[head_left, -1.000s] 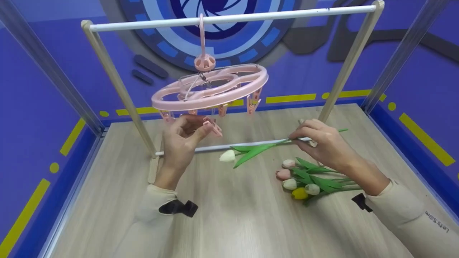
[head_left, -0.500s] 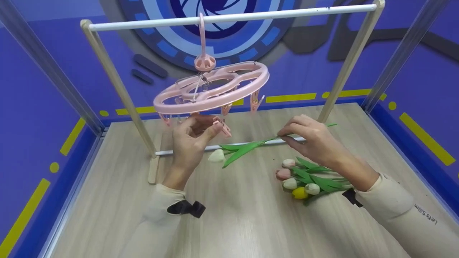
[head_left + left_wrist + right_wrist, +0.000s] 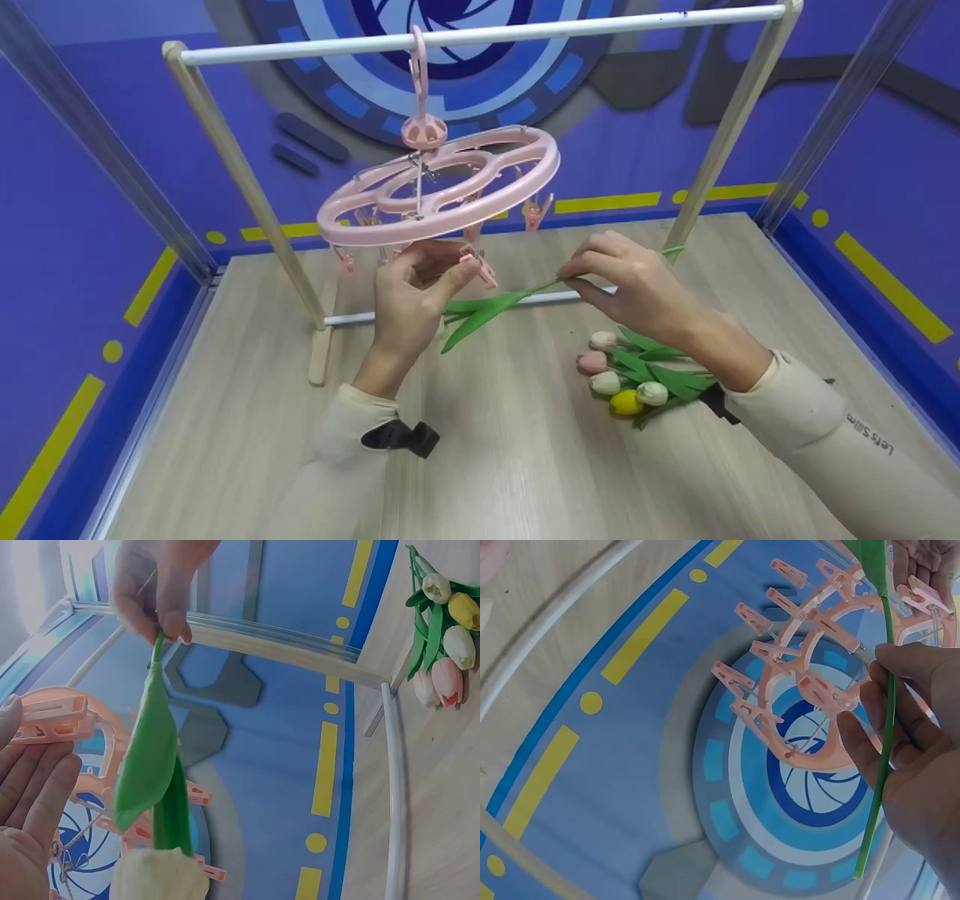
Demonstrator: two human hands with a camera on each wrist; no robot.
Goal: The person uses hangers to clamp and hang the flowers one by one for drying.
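Note:
My left hand (image 3: 409, 304) pinches a pink clothes peg (image 3: 480, 268) between thumb and fingers, under the near rim of a round pink peg hanger (image 3: 435, 227). My right hand (image 3: 626, 281) holds an artificial tulip by its thin stem, green leaves (image 3: 484, 311) pointing left below the peg. In the head view the left hand hides its bloom; the left wrist view shows the white bloom (image 3: 159, 876) at the bottom. Stem and peg stand apart there. The right wrist view shows the stem's lower end (image 3: 870, 840) crossing the palm, with several hanging pegs (image 3: 754, 619) beyond.
The hanger hooks over the white top bar (image 3: 600, 30) of a wooden-legged rack (image 3: 232, 161). Several more tulips, white, pink and yellow (image 3: 626, 403), lie on the wood-grain table (image 3: 510, 465) at right, partly under the right forearm. Blue printed walls (image 3: 90, 225) enclose the table.
My left hand has shifted right with the peg, turning and tilting the hanger. My right hand has moved left and slightly up, carrying the tulip until its bloom passed behind the left hand.

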